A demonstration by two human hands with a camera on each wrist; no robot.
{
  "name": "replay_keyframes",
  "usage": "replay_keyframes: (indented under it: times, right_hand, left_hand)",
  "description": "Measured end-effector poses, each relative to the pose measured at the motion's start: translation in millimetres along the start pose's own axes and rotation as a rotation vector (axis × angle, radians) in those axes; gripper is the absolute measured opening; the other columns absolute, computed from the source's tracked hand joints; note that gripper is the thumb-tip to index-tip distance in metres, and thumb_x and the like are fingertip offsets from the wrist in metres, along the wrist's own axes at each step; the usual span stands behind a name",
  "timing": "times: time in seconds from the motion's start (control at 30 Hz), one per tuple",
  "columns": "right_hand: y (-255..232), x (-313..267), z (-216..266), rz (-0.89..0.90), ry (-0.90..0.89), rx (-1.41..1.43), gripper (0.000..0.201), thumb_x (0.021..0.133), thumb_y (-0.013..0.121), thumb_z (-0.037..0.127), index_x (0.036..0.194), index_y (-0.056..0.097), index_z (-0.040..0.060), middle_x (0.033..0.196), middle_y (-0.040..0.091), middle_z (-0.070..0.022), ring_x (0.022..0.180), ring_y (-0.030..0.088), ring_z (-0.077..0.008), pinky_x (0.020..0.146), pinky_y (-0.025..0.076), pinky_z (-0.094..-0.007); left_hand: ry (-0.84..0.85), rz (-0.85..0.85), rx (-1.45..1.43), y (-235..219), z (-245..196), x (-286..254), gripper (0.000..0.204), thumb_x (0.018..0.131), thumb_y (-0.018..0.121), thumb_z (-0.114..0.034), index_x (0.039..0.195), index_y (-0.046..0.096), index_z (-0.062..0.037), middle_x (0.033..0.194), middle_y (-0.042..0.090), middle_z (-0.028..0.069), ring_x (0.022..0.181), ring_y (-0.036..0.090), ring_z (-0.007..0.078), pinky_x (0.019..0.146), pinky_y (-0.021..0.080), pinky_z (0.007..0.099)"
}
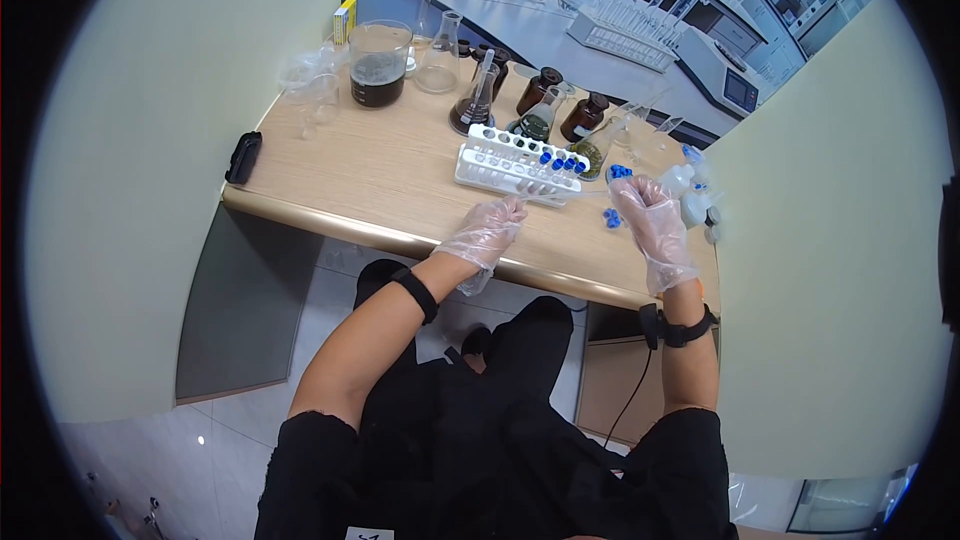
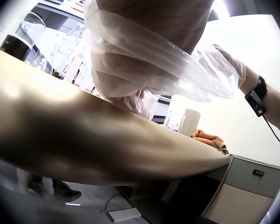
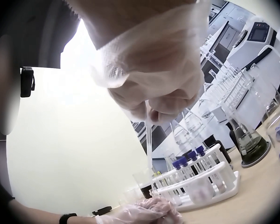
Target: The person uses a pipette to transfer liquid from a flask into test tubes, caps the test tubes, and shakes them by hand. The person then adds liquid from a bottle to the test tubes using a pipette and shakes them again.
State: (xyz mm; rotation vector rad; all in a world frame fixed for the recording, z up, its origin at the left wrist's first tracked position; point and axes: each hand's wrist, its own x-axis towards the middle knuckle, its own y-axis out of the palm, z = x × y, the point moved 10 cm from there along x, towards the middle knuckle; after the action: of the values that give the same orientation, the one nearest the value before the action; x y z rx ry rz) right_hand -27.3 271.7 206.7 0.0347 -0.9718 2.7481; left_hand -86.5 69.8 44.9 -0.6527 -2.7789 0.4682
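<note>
In the head view my gloved left hand [image 1: 488, 230] is at the table's front edge, before the white test-tube rack [image 1: 468, 178], fingers curled round what looks like a thin clear tube, mostly hidden. Raised to the right of the rack, my gloved right hand [image 1: 655, 222] pinches a slim clear dropper [image 3: 149, 144]. In the right wrist view the dropper points down toward the left hand. Several tubes with blue caps [image 1: 563, 163] stand at the rack's right end. Loose blue caps [image 1: 613, 218] lie near the right hand.
Behind the rack stand conical flasks with dark liquid [image 1: 472, 115] and brown bottles [image 1: 585, 118]. A large beaker of dark liquid [image 1: 378, 90] is at the back left, a black object [image 1: 243, 158] at the left edge. White plastic bottles [image 1: 693, 208] stand at the right. An orange cloth [image 2: 209, 138] is there too.
</note>
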Motion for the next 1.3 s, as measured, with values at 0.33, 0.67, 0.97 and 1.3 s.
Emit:
replay_keyframes:
  times: [0.33,0.67,0.97,1.3]
  right_hand:
    - [4.4,-2.7,-9.3,0.001,0.050,0.091,0.032,0.099,0.075,0.035,0.087,0.065,0.0074,0.071,0.050,0.0072,0.065,0.042,-0.0038,0.057,0.036,-0.0256]
    - [1.9,-0.3,-8.9,-0.043,-0.143,0.101,0.024,0.100,0.071,0.026,0.089,0.066,0.0048,0.073,0.052,0.0044,0.068,0.044,-0.0050,0.059,0.038,-0.0258]
    - [0.1,-4.0,5.3,-0.063,-0.116,0.001,0.034,0.101,0.071,0.027,0.078,0.058,0.0045,0.068,0.045,0.0031,0.065,0.038,-0.0070,0.056,0.034,-0.0299]
    - [4.1,-0.4,-5.7,-0.041,-0.081,0.002,0.045,0.102,0.071,0.031,0.069,0.053,0.0064,0.063,0.040,0.0047,0.061,0.035,-0.0069,0.053,0.029,-0.0317]
  left_hand:
    - [-0.047,0.039,0.042,7.6,13.7,6.0,0.020,0.096,0.064,-0.011,0.115,0.061,-0.0030,0.102,0.073,0.0205,0.096,0.071,0.0360,0.083,0.054,0.0414]
    - [-0.006,0.037,0.043,3.3,3.1,2.8,0.027,0.091,0.065,-0.006,0.118,0.061,-0.0021,0.108,0.074,0.0219,0.103,0.072,0.0376,0.088,0.055,0.0404]
    - [-0.053,0.045,-0.032,3.4,5.0,1.7,0.026,0.089,0.063,-0.004,0.116,0.061,-0.0014,0.108,0.074,0.0204,0.104,0.073,0.0325,0.088,0.056,0.0379]
    - [0.026,0.018,-0.021,6.4,9.4,4.8,0.015,0.092,0.060,-0.005,0.107,0.061,-0.0042,0.094,0.071,0.0157,0.088,0.070,0.0292,0.080,0.053,0.0394]
